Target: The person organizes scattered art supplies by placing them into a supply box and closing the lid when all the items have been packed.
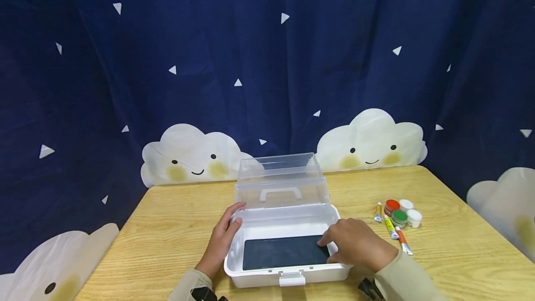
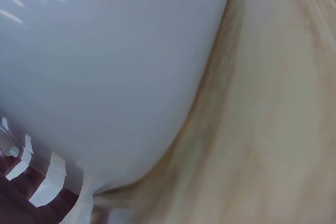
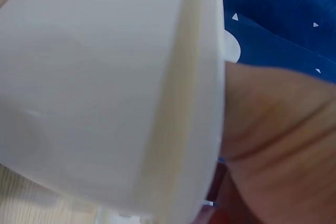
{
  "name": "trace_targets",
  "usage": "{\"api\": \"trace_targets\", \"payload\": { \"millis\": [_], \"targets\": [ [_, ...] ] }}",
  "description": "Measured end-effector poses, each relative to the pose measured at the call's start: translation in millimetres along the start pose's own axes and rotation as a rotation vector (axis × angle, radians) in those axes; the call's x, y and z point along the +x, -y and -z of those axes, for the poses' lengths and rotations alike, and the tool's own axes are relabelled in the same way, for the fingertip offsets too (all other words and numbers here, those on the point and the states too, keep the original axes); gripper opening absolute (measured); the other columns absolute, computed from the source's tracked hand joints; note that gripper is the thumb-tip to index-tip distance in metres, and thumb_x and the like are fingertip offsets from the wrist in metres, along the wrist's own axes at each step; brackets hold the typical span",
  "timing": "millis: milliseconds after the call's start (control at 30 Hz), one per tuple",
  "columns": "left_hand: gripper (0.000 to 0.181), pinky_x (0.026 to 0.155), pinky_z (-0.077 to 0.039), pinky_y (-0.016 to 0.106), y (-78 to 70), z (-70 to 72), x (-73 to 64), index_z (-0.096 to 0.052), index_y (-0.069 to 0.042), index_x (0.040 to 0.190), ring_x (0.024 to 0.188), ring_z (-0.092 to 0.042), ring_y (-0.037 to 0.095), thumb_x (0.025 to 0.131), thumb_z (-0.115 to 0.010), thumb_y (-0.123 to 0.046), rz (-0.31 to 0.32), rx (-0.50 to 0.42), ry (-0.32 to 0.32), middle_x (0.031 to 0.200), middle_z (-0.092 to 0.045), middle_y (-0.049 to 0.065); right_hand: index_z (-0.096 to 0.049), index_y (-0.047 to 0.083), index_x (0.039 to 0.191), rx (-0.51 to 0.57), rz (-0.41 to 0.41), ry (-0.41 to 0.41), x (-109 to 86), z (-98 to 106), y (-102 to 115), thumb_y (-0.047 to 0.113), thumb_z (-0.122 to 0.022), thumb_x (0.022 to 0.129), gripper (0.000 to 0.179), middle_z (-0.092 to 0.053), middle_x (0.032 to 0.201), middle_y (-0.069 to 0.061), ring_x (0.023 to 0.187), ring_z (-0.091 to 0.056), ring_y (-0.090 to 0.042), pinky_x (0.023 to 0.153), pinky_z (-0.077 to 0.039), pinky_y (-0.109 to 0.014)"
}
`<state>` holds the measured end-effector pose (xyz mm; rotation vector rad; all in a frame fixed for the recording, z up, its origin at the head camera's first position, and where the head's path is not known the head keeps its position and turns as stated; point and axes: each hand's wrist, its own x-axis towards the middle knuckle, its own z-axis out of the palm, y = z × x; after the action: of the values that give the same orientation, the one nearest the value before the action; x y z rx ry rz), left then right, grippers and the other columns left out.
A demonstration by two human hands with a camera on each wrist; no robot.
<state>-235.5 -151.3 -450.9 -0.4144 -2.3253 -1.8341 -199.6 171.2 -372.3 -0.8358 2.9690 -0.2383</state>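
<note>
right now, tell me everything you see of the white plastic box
The white, plastic-looking rectangular box stands open on the light wooden table. Its clear lid with a white handle is raised behind; a white latch sits in front. Inside lies a dark flat rectangular panel. The left hand holds the box's left rim; the right hand grips the panel.

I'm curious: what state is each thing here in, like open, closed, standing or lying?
White box: open, sitting on the table.
Clear lid: raised at the back.
Front latch: unfastened.
Dark panel: inside the box.
Left hand: holding the box's left edge.
Right hand: fingers curled at the panel's right end.
Paint tubes: lying down.
Small jars: standing grouped, apparently closed.
</note>
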Motion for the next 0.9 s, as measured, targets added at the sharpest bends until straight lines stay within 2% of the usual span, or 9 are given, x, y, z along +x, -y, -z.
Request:
{"api": "trace_targets", "payload": {
  "millis": [200,400,467,567,633,700,800,900],
  "targets": [
    [0.036,0.109,-0.031,0.033,-1.3,-0.7,0.8,-0.049,-0.027,0.138,0.135,-0.039,0.019,0.102,-0.047,-0.027,-0.003,0.004,0.001,0.145,-0.046,-0.001,-0.078,0.024,0.096,0.032,0.065,-0.001,-1.8,3.3,-7.1,0.032,-0.086,0.067,0.032,-0.072,0.093,0.003,0.081,-0.064,-0.018,0.068,-0.05,-0.039],
    [0.035,0.109,-0.03,0.036,-4.3,-0.5,3.4,-0.05,-0.028,0.137,0.135,-0.039,0.018,0.102,-0.047,-0.028,0.0,0.002,-0.002,0.144,-0.046,-0.003,-0.077,0.024,0.099,0.148,0.046,0.059,-1.0,10.7,-12.4,0.035,-0.084,0.07,0.031,-0.071,0.097,0.007,0.087,-0.062,-0.013,0.077,-0.051,-0.042],
    [0.035,0.109,-0.031,0.034,-6.1,-0.3,3.9,-0.05,-0.027,0.138,0.135,-0.04,0.019,0.102,-0.047,-0.025,0.005,0.004,-0.003,0.144,-0.047,-0.001,-0.077,0.025,0.1,0.18,0.055,0.07,-1.8,13.4,-13.8,0.035,-0.083,0.072,0.031,-0.071,0.1,0.01,0.092,-0.062,-0.013,0.081,-0.051,-0.043],
    [0.036,0.106,-0.032,0.027,-21.1,0.6,0.4,-0.05,-0.021,0.138,0.134,-0.041,0.022,0.102,-0.047,-0.02,0.0,0.015,-0.002,0.143,-0.049,0.003,-0.076,0.025,0.102,0.216,0.07,0.075,-3.4,18.2,-15.1,0.035,-0.082,0.073,0.031,-0.07,0.103,0.011,0.097,-0.063,-0.014,0.085,-0.051,-0.043],
    [0.035,0.105,-0.033,0.024,-20.3,0.9,0.8,-0.051,-0.021,0.137,0.133,-0.042,0.022,0.102,-0.048,-0.02,-0.008,0.012,-0.007,0.141,-0.05,0.003,-0.076,0.025,0.104,0.235,0.072,0.078,-3.8,21.1,-16.2,0.036,-0.081,0.075,0.031,-0.07,0.104,0.012,0.099,-0.062,-0.014,0.086,-0.052,-0.043],
    [0.035,0.104,-0.032,0.02,-17.3,1.1,1.2,-0.052,-0.022,0.136,0.133,-0.042,0.021,0.102,-0.049,-0.022,-0.02,0.007,-0.01,0.141,-0.05,0.002,-0.075,0.024,0.105,0.262,0.074,0.075,-4.0,23.5,-17.6,0.036,-0.081,0.075,0.032,-0.07,0.105,0.011,0.094,-0.063,-0.013,0.082,-0.053,-0.039],
    [0.034,0.105,-0.032,0.02,-0.3,0.7,4.6,-0.053,-0.025,0.135,0.132,-0.042,0.018,0.101,-0.05,-0.024,-0.027,-0.015,-0.021,0.141,-0.05,-0.001,-0.075,0.022,0.105,0.309,0.078,0.069,-4.6,25.6,-20.0,0.035,-0.08,0.077,0.032,-0.07,0.102,0.011,0.078,-0.059,-0.008,0.07,-0.053,-0.029],
    [0.034,0.103,-0.033,0.019,0.0,0.4,2.9,-0.053,-0.024,0.135,0.131,-0.043,0.018,0.101,-0.05,-0.022,-0.025,-0.021,-0.027,0.141,-0.05,0.0,-0.076,0.02,0.106,0.344,0.095,0.051,-6.8,28.5,-22.3,0.032,-0.08,0.078,0.031,-0.071,0.1,0.009,0.065,-0.053,-0.004,0.06,-0.048,-0.023]
  ]
}}
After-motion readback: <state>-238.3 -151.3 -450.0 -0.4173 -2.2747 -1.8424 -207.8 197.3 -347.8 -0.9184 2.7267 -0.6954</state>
